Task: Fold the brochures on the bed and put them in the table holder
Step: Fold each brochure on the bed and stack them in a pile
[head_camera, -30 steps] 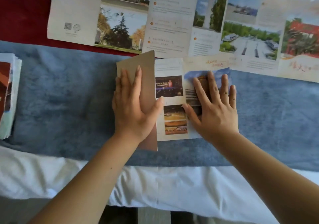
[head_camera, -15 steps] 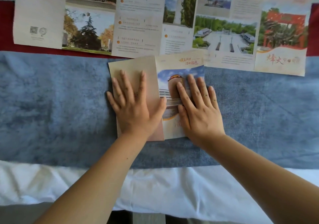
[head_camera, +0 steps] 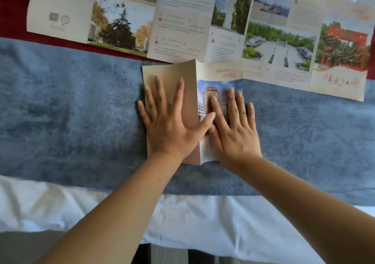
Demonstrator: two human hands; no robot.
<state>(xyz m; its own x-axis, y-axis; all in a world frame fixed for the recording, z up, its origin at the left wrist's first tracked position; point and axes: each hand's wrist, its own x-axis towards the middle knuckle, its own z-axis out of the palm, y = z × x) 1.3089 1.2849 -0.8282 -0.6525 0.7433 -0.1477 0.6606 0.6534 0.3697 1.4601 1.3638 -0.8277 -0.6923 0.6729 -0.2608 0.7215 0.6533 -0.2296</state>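
A partly folded brochure [head_camera: 219, 72] lies on the blue blanket [head_camera: 71, 111] in the middle of the head view. Its plain tan panel is on the left and a panel with a building photo on the right. My left hand [head_camera: 168, 125] presses flat on the tan panel, fingers spread. My right hand [head_camera: 233, 129] presses flat on the photo panel beside it, and the two thumbs touch. A second brochure [head_camera: 182, 20] lies fully unfolded behind, its long strip of photos and text reaching from left to right. No table holder is in view.
A dark red cover [head_camera: 12, 3] shows at the back left under the unfolded brochure. A white sheet [head_camera: 203, 219] hangs along the near edge of the bed. Below it a strip of dark floor [head_camera: 166, 255] is visible.
My right hand has slid left, folding the right part of the brochure over, so the inner photo panels are covered. My left hand stays pressed on the tan panel. The stack at far left has left the view.
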